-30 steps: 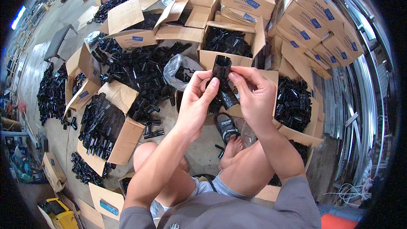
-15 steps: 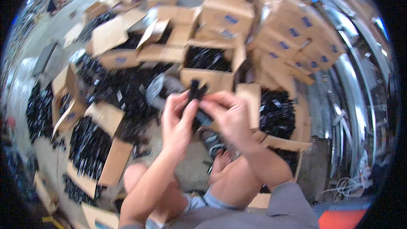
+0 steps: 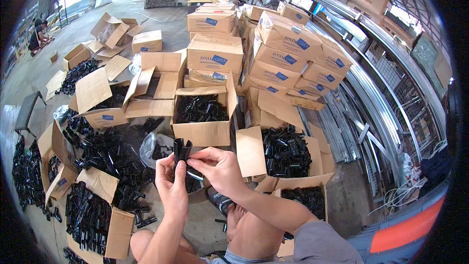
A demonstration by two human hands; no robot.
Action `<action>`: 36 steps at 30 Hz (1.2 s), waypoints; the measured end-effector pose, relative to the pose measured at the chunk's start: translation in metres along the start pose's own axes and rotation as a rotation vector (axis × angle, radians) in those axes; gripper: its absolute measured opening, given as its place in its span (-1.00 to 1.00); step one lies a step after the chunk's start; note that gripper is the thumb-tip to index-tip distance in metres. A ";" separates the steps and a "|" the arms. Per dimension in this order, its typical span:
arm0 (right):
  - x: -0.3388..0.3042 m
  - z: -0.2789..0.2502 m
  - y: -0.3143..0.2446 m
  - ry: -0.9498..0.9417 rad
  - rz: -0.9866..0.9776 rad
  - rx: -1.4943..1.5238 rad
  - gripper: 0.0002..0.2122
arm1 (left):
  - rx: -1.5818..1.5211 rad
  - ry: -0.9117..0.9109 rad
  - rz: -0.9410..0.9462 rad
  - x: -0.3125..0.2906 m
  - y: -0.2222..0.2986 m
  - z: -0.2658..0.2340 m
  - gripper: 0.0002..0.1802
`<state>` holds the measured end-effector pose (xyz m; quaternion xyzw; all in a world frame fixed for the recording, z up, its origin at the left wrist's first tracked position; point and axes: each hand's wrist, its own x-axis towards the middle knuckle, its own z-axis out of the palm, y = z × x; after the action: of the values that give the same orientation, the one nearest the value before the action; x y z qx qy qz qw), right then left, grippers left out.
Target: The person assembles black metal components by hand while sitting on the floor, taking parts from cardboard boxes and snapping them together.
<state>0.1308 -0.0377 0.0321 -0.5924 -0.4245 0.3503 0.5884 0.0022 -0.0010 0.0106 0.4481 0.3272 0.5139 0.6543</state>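
Observation:
Upright between my hands is a glossy black curved joint piece [image 3: 182, 149], with an open, pronged top end. My left hand [image 3: 172, 188] is closed around its lower part, thumb in front. My right hand [image 3: 221, 170] pinches the piece's right side with thumb and fingertips, which partly hide what they grip. Just under those fingers a shiny black tube-like part [image 3: 195, 174] shows; whether it is held or lies behind, I cannot tell. Beyond the hands stands an open carton [image 3: 201, 134] full of similar black pieces. A clear plastic bag [image 3: 149, 150] lies behind my left hand.
Another open carton [image 3: 250, 154] of black parts stands to the right. Loose black parts [image 3: 110, 144] spread over the floor at left, among more opened cartons. Closed cartons [image 3: 215, 54] are stacked ahead, metal profiles [image 3: 371, 117] lie at right. A person [image 3: 38, 36] crouches far left.
The view has tilted up and turned right, and has sharpened from a blur. My hands appear lower and further left in it, both still on the black piece.

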 end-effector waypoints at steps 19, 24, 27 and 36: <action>-0.002 0.010 0.009 0.164 -0.086 -0.099 -0.84 | 0.064 0.097 0.152 0.006 -0.007 0.001 -0.76; -0.004 0.021 0.004 0.127 -0.021 0.097 -0.85 | 0.068 0.105 0.190 0.004 -0.006 -0.007 -0.73; -0.007 0.025 -0.003 0.115 0.019 0.133 -0.84 | 0.080 0.076 0.140 0.002 -0.005 -0.012 -0.77; -0.004 0.024 0.005 0.121 -0.028 0.068 -0.87 | 0.065 0.054 0.135 0.006 -0.009 -0.010 -0.78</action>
<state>0.1078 -0.0314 0.0249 -0.5860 -0.3842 0.3198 0.6377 -0.0014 0.0062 -0.0014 0.4760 0.3302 0.5580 0.5941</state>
